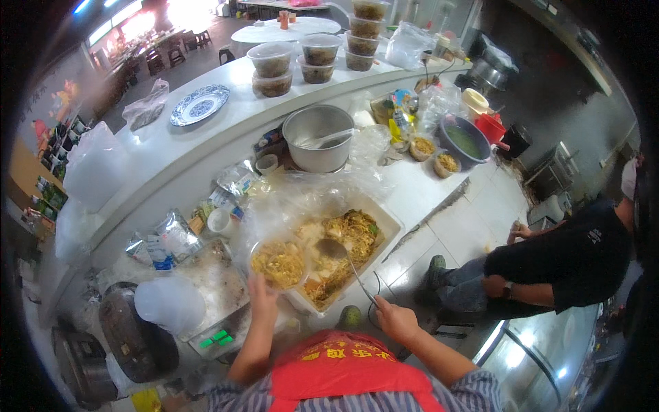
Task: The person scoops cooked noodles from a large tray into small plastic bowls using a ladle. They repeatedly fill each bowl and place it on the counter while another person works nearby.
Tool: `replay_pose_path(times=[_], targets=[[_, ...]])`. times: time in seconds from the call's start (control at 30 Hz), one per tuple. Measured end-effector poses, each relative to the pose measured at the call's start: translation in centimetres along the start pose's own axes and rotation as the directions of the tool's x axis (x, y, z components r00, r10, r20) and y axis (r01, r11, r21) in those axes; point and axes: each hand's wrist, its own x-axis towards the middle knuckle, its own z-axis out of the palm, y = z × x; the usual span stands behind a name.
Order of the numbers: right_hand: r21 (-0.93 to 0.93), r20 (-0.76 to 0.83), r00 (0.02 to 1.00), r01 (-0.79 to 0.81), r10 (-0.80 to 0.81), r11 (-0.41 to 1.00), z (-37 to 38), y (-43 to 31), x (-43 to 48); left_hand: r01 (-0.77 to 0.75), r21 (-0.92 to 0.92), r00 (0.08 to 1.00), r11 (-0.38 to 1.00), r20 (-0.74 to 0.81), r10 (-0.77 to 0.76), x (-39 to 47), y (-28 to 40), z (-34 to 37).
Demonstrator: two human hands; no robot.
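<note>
My left hand [263, 298] grips the near rim of a round plastic tub [278, 261] filled with yellowish noodles. The tub is held at the left side of a white foam box [394, 226], overlapping its edge. In my right hand [397, 320] is the handle of a metal ladle [333, 249]. The ladle's bowl hangs over the middle of the box, and I cannot tell whether it touches the food. Fried noodles [355, 229] with bits of greens lie along the box's sides, over a plastic liner [309, 195] that spills out past the far edge.
Filled lidded tubs [271, 69] are stacked on the raised counter beside a blue-patterned plate [200, 105]. Behind the box stands a metal pot [318, 139]; a basin of liquid [466, 141] is farther right. A scale [219, 337] sits left. Another person [556, 257] stands at right.
</note>
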Motion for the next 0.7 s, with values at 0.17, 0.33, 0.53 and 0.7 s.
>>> replay_pose_path(times=[0.17, 0.33, 0.53, 0.7], targets=[[0.267, -0.040, 0.999, -0.016, 0.027, 0.964, 0.5, 1.2, -0.8, -0.075, 0.219, 0.992, 0.973, 0.115, 0.051, -0.9, 2.4, 0.1], [0.527, -0.135, 0.988, 0.008, 0.075, 0.850, -0.1, 1.1, -1.2, 0.173, -0.172, 0.979, 0.970, 0.137, -0.151, -2.3, 5.6, 2.9], [0.512, -0.174, 0.980, 0.011, 0.092, 0.859, -0.6, 0.8, -1.4, 0.202, -0.046, 0.966, 0.978, 0.177, -0.191, -2.5, 6.6, 5.0], [0.189, -0.031, 0.989, -0.137, 0.145, 0.972, 0.2, 1.6, -0.9, 0.295, -0.118, 0.949, 0.948, 0.150, -0.277, -2.2, 6.0, 5.5]])
